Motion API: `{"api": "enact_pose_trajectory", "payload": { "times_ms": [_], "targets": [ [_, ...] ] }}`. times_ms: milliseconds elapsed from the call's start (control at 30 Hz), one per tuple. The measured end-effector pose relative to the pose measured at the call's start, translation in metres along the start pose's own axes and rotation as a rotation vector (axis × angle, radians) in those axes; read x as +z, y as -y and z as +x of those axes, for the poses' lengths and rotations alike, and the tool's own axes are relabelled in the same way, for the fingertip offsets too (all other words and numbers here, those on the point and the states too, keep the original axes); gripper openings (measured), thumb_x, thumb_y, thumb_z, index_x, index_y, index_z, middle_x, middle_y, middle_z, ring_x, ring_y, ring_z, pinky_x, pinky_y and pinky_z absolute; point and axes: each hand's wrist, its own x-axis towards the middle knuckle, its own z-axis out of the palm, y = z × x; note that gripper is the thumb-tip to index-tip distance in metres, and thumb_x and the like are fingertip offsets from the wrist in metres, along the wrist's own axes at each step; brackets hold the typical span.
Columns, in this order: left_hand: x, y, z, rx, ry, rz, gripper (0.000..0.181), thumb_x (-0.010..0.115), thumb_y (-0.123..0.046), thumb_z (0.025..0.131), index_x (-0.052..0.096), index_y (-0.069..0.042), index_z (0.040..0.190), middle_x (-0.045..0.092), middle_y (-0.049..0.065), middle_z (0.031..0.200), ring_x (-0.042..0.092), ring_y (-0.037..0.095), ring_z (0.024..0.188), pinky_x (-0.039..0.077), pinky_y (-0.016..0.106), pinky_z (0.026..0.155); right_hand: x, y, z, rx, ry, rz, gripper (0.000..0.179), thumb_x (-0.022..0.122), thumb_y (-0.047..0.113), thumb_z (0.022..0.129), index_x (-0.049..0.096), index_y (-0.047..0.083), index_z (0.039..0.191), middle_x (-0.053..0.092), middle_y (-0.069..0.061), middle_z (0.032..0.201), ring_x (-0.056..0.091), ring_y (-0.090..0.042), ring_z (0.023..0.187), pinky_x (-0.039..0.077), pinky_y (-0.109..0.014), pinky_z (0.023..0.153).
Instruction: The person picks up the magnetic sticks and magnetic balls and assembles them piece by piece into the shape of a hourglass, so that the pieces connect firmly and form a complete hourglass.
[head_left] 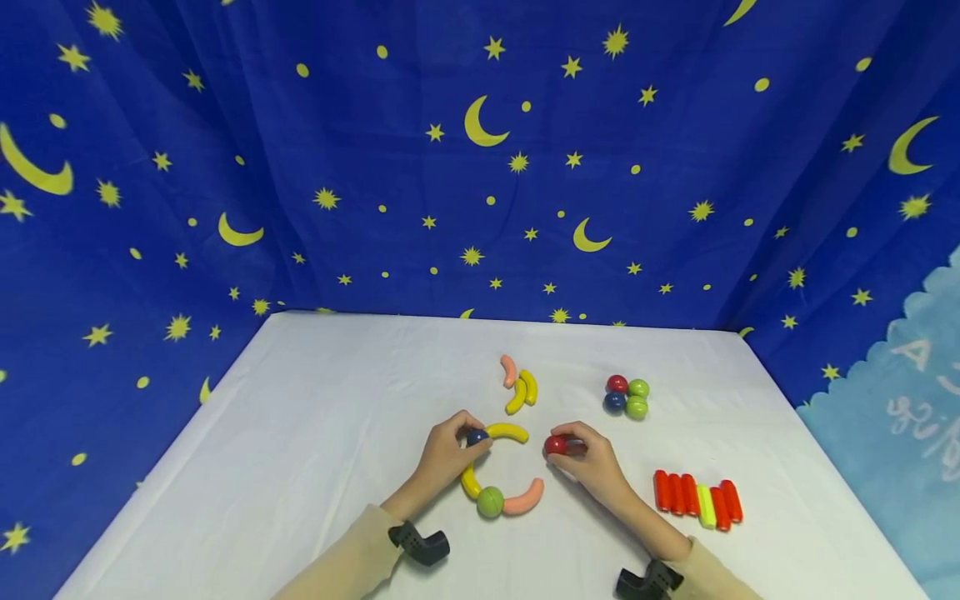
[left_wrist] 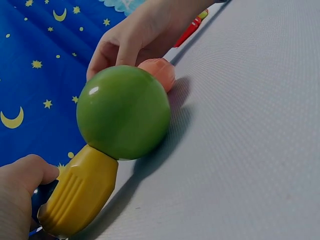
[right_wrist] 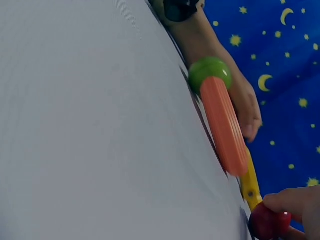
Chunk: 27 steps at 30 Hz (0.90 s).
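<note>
My left hand (head_left: 444, 454) pinches a dark blue ball (head_left: 477, 436) between thumb and fingers. A yellow curved rod (head_left: 510, 432) reaches right from that ball, and a second yellow curved rod (head_left: 469, 482) runs from it down to a green ball (head_left: 491, 502). From the green ball a pink curved rod (head_left: 525, 497) bends up to the right, its far end free. Together these pieces form an unclosed ring on the table. At the ring's right side my right hand (head_left: 597, 468) pinches a red ball (right_wrist: 270, 221), slightly apart from both rod ends in the head view.
Behind the ring lie a loose pink curved rod (head_left: 507, 371) and two yellow ones (head_left: 528, 387). Farther right sits a cluster of balls (head_left: 637, 407) in red, blue and green. Several straight red rods (head_left: 690, 495) and a yellow-green one (head_left: 706, 506) lie side by side at right.
</note>
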Motion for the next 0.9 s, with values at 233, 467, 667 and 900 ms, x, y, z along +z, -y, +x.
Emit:
{"api": "enact_pose_trajectory", "payload": {
  "times_ms": [233, 467, 667, 900],
  "targets": [
    [-0.001, -0.001, 0.000, -0.014, 0.010, -0.004, 0.016, 0.075, -0.020, 0.080, 0.065, -0.016, 0.091, 0.070, -0.001, 0.094, 0.062, 0.013, 0.091, 0.048, 0.026, 0.083, 0.016, 0.007, 0.004, -0.034, 0.059, 0.060, 0.035, 0.076, -0.002, 0.073, 0.065, 0.001, 0.106, 0.067, -0.013, 0.104, 0.065, -0.018, 0.097, 0.055, -0.020, 0.080],
    [-0.001, -0.001, 0.000, -0.015, 0.021, -0.011, 0.016, 0.074, -0.021, 0.081, 0.065, -0.015, 0.092, 0.070, 0.000, 0.096, 0.065, 0.016, 0.097, 0.049, 0.033, 0.089, 0.024, 0.007, 0.007, -0.116, 0.043, 0.061, 0.034, 0.074, -0.005, 0.074, 0.065, 0.001, 0.107, 0.066, -0.015, 0.105, 0.065, -0.025, 0.099, 0.056, -0.026, 0.082],
    [-0.001, -0.001, 0.000, -0.010, 0.019, 0.025, 0.016, 0.074, -0.022, 0.081, 0.065, -0.015, 0.093, 0.069, -0.001, 0.092, 0.056, 0.009, 0.084, 0.045, 0.022, 0.076, 0.023, 0.009, 0.005, -0.114, -0.048, 0.023, 0.035, 0.076, -0.005, 0.070, 0.066, 0.000, 0.104, 0.067, -0.013, 0.103, 0.064, -0.024, 0.096, 0.056, -0.030, 0.081],
    [0.000, 0.000, 0.000, 0.000, 0.031, 0.050, 0.017, 0.072, -0.024, 0.082, 0.066, -0.015, 0.095, 0.069, 0.000, 0.095, 0.058, 0.010, 0.088, 0.050, 0.026, 0.081, 0.020, 0.040, -0.018, -0.158, -0.157, -0.004, 0.028, 0.074, -0.010, 0.070, 0.066, 0.000, 0.095, 0.069, -0.011, 0.092, 0.061, -0.021, 0.086, 0.053, -0.026, 0.068]
  ]
}}
